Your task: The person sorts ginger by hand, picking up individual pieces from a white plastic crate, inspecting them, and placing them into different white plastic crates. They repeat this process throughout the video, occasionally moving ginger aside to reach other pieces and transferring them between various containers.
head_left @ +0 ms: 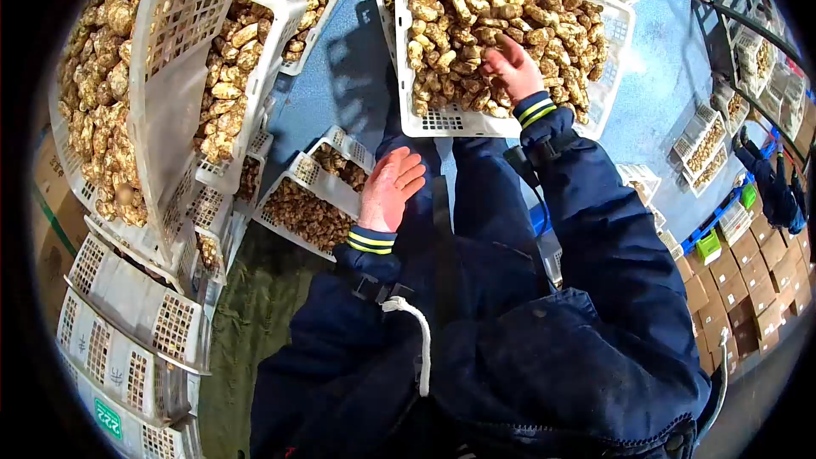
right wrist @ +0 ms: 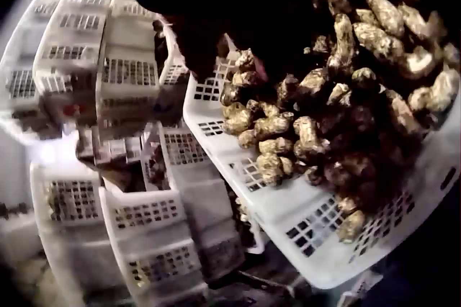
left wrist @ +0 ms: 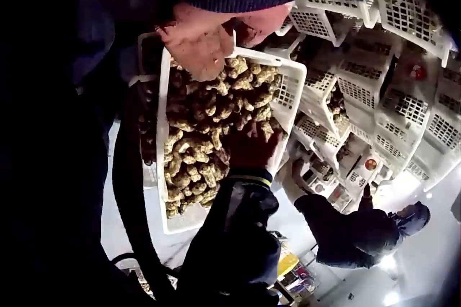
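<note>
A white plastic crate [head_left: 476, 123] with perforated walls stands in front of me, heaped with knobbly brown-and-cream mushrooms [head_left: 459, 51]. My right hand [head_left: 514, 72] is over the right half of the heap, fingers loosely extended at the top mushrooms. In the right wrist view that hand [right wrist: 198, 41] is mostly in shadow. My left hand [head_left: 393, 191] is held up short of the crate's near left corner, fingers relaxed and nothing in it. From the left wrist, the left hand [left wrist: 202, 41] overlaps the crate's end, while the right hand [left wrist: 252, 145] appears over the mushrooms.
Tall stacked white crates [head_left: 174, 263], some full of mushrooms, rise close on my left. Smaller filled crates [head_left: 306, 212] sit by my left leg. Cardboard boxes [head_left: 748, 280] are piled on the right. Another person [left wrist: 367, 228] in dark clothing bends near other crates.
</note>
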The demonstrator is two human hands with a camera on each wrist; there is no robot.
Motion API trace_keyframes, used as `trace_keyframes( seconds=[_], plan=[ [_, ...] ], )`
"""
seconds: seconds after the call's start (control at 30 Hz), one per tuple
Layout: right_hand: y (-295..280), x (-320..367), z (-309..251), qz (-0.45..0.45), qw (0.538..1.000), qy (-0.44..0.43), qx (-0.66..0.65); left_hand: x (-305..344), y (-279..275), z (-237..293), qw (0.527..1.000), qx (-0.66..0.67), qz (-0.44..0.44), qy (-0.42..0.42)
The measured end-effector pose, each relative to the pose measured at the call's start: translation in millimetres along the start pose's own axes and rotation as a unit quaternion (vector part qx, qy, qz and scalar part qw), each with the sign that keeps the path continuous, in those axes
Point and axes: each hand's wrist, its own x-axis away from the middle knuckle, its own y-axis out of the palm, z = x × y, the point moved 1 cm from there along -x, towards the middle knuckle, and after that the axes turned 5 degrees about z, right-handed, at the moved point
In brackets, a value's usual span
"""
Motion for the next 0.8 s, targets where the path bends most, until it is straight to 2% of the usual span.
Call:
trace_keyframes(
  seconds=[0.03,0.07,0.13,0.17,0.2,0.27,0.3,0.33,0.4,0.47,0.5,0.53,0.6,0.67,0.7,0.73,0.8],
  plan=[
    [-5.0,1.0,1.1,-0.006,0.906,-0.142,0.398,-1.4,-0.7,-1.4,1.0,0.004,0.005,-0.011],
    [4.9,7.9,2.5,-0.003,0.803,-0.213,0.557,-0.9,0.9,-1.0,1.0,0.003,0.004,-0.01],
    [25.7,18.6,5.0,-0.131,0.714,-0.1,0.681,1.2,5.0,-0.2,1.0,-0.002,0.012,-0.013],
    [23.7,12.0,47.2,-0.134,0.638,-0.13,0.748,-0.2,3.0,-1.3,1.0,0.004,0.003,-0.013],
    [26.3,10.9,42.4,-0.18,0.666,-0.074,0.72,0.8,2.0,0.0,1.0,0.002,0.006,-0.01],
    [23.6,8.3,34.0,-0.105,0.69,-0.074,0.712,2.3,1.3,2.4,1.0,-0.002,0.0,0.002],
    [13.8,9.6,33.3,-0.052,0.798,-0.079,0.595,1.4,0.0,2.5,1.0,-0.002,0.016,-0.007],
    [1.7,5.8,30.4,-0.012,0.856,-0.123,0.502,2.0,-2.4,1.0,1.0,-0.002,0.015,-0.011],
    [-7.7,3.4,1.8,0.117,0.917,-0.239,0.299,-1.9,-7.2,-3.0,1.0,0.02,-0.02,0.003],
    [-4.8,9.6,-34.5,0.167,0.795,-0.337,0.475,-0.8,-3.6,-7.3,1.0,0.012,-0.007,0.002],
    [6.8,12.1,-26.3,0.143,0.775,-0.282,0.547,-1.2,-1.1,-7.7,1.0,0.011,-0.008,-0.005],
    [16.9,3.3,1.4,-0.003,0.768,-0.185,0.613,-0.7,0.3,-7.9,1.0,0.008,-0.007,-0.012],
    [53.4,8.7,33.3,-0.076,0.691,-0.162,0.7,1.3,4.9,-4.9,1.0,-0.006,-0.003,-0.003],
    [69.7,2.4,51.1,-0.049,0.649,-0.177,0.738,2.0,0.2,-2.1,1.0,-0.005,0.008,-0.003],
    [69.4,-0.2,48.8,-0.098,0.647,-0.141,0.743,3.3,-1.4,-1.1,1.0,-0.011,0.017,0.001],
    [66.0,0.3,45.4,-0.053,0.658,-0.126,0.74,5.8,-3.3,-1.4,1.0,-0.01,0.02,-0.001],
    [46.8,-7.5,50.2,-0.058,0.74,-0.146,0.654,5.5,-9.6,-0.4,1.0,0.006,0.0,0.02]
  ],
)
